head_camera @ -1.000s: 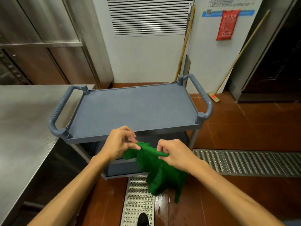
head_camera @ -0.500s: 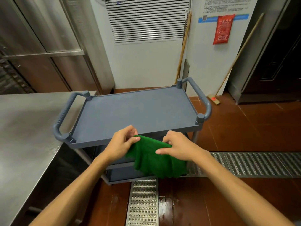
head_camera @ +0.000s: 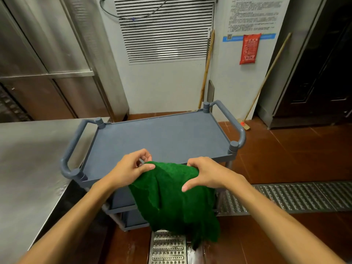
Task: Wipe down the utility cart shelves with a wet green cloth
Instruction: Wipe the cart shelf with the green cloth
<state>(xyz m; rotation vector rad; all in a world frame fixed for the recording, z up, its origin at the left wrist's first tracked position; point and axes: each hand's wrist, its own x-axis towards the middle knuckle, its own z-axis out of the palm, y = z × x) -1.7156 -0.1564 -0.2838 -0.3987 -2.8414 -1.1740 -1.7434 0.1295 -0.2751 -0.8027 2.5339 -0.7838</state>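
Since the frame half a second before, the green cloth [head_camera: 175, 199] had opened out and hung lower, and its bottom edge now reached down over the floor grate [head_camera: 167, 248] at the bottom centre of the frame.

The left hand [head_camera: 131, 168] pinched the upper left corner of the cloth between thumb and forefinger. The right hand [head_camera: 207, 174] gripped the upper right part, with the fingers curled over the top edge and the thumb spread on the near face. Both hands were apart, and the cloth was stretched between them.

The cloth was held at the near rim of the top shelf [head_camera: 162, 138] of the utility cart, in the centre of the frame; I could not tell if it touched the rim. It hung in front of the lower shelves [head_camera: 122, 208] and hid most of them. The top shelf was grey-blue, with one handle [head_camera: 72, 147] at its left end and another handle [head_camera: 240, 128] at its right end.

A steel table [head_camera: 28, 159] stood just beside the cart at the left of the frame. A second grate [head_camera: 295, 197] ran across the red-brown floor at the lower right. Behind the cart, two long wooden poles [head_camera: 207, 67] leaned against the white wall, below a louvred vent [head_camera: 163, 29]. A red pouch [head_camera: 249, 48] hung at the upper right, and a steel cabinet [head_camera: 47, 54] filled the upper left.
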